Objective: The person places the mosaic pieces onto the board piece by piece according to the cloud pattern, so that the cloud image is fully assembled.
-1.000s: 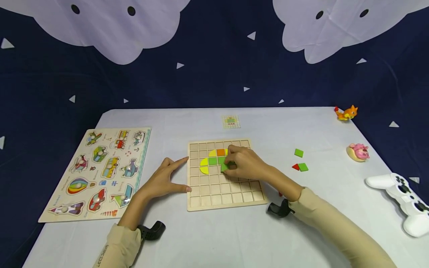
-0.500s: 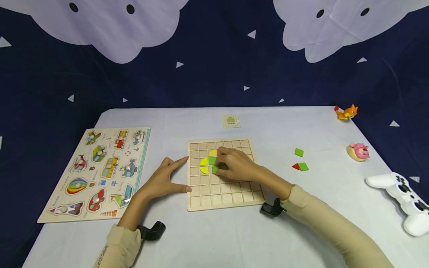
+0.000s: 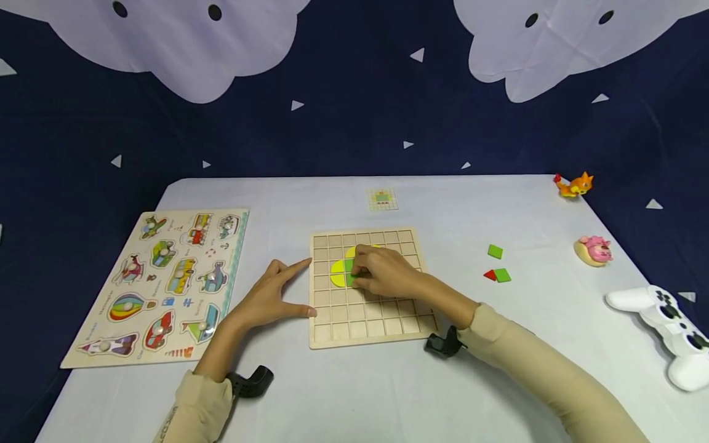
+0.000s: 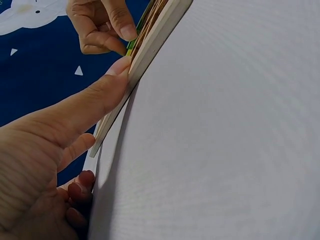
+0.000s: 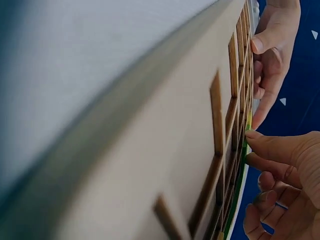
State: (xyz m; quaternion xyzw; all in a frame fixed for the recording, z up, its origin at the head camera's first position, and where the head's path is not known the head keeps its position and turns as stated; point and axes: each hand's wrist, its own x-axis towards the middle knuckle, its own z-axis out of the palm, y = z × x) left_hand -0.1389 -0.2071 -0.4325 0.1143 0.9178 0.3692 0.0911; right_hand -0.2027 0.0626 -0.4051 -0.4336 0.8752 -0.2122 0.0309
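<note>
A square wooden grid board (image 3: 365,317) lies in the middle of the table in the head view. My left hand (image 3: 268,298) touches its left edge with outstretched thumb and index finger. Over the board's upper middle, my right hand (image 3: 390,271) pinches a green square tile (image 3: 349,280) between thumb and index finger, beside a yellow curved piece (image 3: 337,274). The right wrist view shows the thumb and index tips of the right hand (image 5: 295,165) right at the green strip on the grid. Its fingers hide most of the other coloured pieces.
Right of the board lie two green square tiles (image 3: 495,251) and a red triangle (image 3: 490,275). A small pattern card (image 3: 382,199) lies behind it. A picture peg puzzle (image 3: 160,289) is at left; a white game controller (image 3: 661,335), pink toy (image 3: 592,251) and orange toy (image 3: 574,185) at right.
My right hand has moved left across the board with the green square tile, up beside the yellow curved piece. The left hand has stayed at the board's edge.
</note>
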